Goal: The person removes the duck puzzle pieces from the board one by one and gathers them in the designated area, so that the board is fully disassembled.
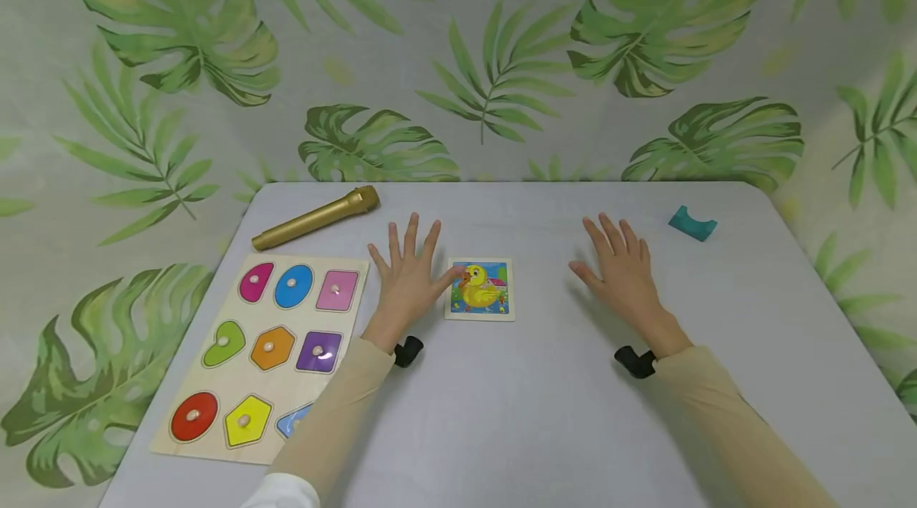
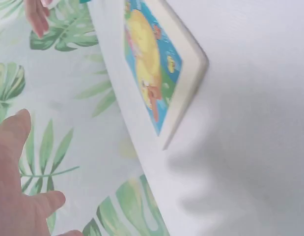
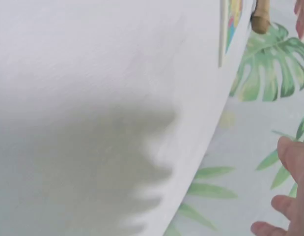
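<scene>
My left hand is held over the table with its fingers spread, holding nothing. Its thumb overlaps the left edge of a small square duck puzzle in the head view. The puzzle shows a yellow duck in a pale wooden frame, and its corner shows up close in the left wrist view. To the right, my right hand hovers with fingers extended and nothing in them. Its shadow falls on the table in the right wrist view, where the puzzle's edge appears at the top.
A wooden shape board with knobbed coloured pieces lies on the left, partly behind my left sleeve. Beyond it rests a gold microphone. A curved teal block sits at the back right. Leaf-print cloth hangs behind the white table.
</scene>
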A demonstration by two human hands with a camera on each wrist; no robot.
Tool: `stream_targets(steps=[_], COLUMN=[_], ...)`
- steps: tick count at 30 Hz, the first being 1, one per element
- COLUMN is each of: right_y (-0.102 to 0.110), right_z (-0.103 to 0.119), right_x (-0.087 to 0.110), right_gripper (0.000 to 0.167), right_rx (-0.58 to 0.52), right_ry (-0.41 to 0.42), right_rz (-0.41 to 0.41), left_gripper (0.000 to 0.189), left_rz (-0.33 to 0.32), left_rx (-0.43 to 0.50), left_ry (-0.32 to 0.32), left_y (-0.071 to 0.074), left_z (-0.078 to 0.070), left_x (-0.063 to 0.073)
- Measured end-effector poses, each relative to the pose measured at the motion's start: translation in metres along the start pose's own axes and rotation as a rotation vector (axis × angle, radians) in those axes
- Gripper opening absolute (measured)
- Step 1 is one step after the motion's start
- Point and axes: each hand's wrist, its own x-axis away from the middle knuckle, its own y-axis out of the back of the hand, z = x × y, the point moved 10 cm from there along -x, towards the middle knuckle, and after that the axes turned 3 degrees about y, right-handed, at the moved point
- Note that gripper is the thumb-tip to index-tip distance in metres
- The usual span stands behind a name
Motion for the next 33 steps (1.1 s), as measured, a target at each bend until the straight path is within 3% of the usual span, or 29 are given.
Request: stream_targets(steps=[4,8,20,25,33], right_y=[-0.004,-0.017,-0.070,-0.095,-0.117], right_z=[0.023,0.044,0.089,0.100,0.118], right_x=[-0.014,-0.027,-0.061,-0.070,-0.073], right_gripper=[0.071,0.067,0.051,0.046,0.040], right_rx=[-0.118,-0.280,-0.651,-0.664,-0.575], right_ry=[0.093,0.106,0.163,0.160,0.189], right_rz=[-0.012,0.059,0.237,0.314,0.411], left_gripper=[0.079,0.072,0.061,0.060,0.062], left_rz=[-0.006,0.024,0.255,0.291,0.271], left_rx=[0.068,0.156,0.192,0.187,0.138], left_ry=[-0.062,-0.135,-0.204,-0.228,-0.251], left_y=[0.006,0.006,-0.031,-0.040,-0.048], left_z=[-0.006,-0.014,-0.028,-0.032,-0.036], left_x=[0.007,0.017,0.044,0.053,0.056])
